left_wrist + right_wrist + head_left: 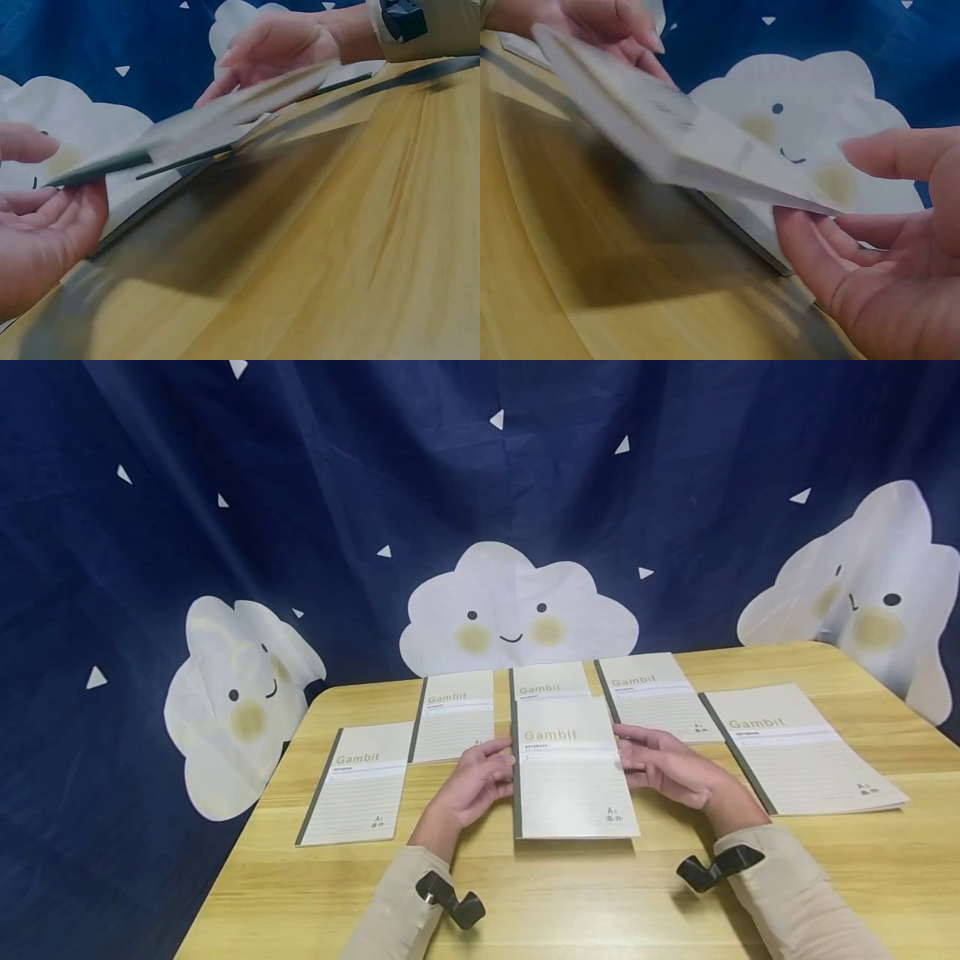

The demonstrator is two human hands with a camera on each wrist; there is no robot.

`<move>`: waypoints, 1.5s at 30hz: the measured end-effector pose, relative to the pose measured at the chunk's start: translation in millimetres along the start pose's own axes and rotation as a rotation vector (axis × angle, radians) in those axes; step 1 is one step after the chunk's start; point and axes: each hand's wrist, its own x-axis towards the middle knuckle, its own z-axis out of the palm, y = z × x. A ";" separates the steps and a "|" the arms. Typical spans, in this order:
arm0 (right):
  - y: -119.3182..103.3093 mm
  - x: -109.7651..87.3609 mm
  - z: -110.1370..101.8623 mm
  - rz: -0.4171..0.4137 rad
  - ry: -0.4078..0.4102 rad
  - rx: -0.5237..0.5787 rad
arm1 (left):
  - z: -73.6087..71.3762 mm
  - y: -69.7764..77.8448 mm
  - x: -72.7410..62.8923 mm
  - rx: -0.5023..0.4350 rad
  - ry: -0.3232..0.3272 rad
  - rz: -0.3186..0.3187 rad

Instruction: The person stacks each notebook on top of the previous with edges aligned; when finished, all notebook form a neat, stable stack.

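**Beige sleeves [798, 889] are flanking an airborne notebook [573, 793]**

Black wrist brackets [723, 867] are jutting inward from both cuffs, on the wearer's side of the hands. Between the two hands, the airborne notebook is hanging tilted above the wooden table [570, 906], its cover showing "Gambit" and ruled lines. Below it, a broad shadow [225, 255] is falling on the wood.

At its dark spine [517, 814], the left hand [476, 785] is supporting it with fingers underneath, while the thumb is standing apart above. At the opposite edge, the right hand [671, 768] is carrying it on its fingers, thumb raised clear of the cover; neither hand is pinching it.

Five matching notebooks are lying on the table around the hands. Left of the left hand, the outer left notebook [356, 785] is resting alone; beyond that hand, the back left notebook [453, 714] is lying close by. Straight beyond both hands, the back middle notebook [551, 677] is sitting partly hidden. Just past the right hand, the back right notebook [660, 697] is lying, and to that hand's right, the outer right notebook [806, 760]. Farther beyond the hands, a blue curtain [360, 468] is displaying white clouds [517, 585].
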 end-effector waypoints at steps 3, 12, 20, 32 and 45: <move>0.4 2.5 2.2 -0.024 0.054 -0.007 | -0.1 -1.6 1.7 -0.024 0.017 0.037; 1.8 3.9 8.7 -0.068 0.165 0.052 | 3.2 -4.1 1.3 -0.037 0.011 0.033; 2.9 5.8 10.3 -0.069 0.178 0.104 | 5.7 -5.4 0.9 -0.052 0.022 0.037; 5.6 6.3 13.3 -0.049 0.119 0.088 | 8.8 -5.3 2.3 -0.115 0.072 0.086; 7.1 11.2 15.0 -0.088 0.262 0.026 | 11.9 -6.4 5.3 -0.150 0.103 0.134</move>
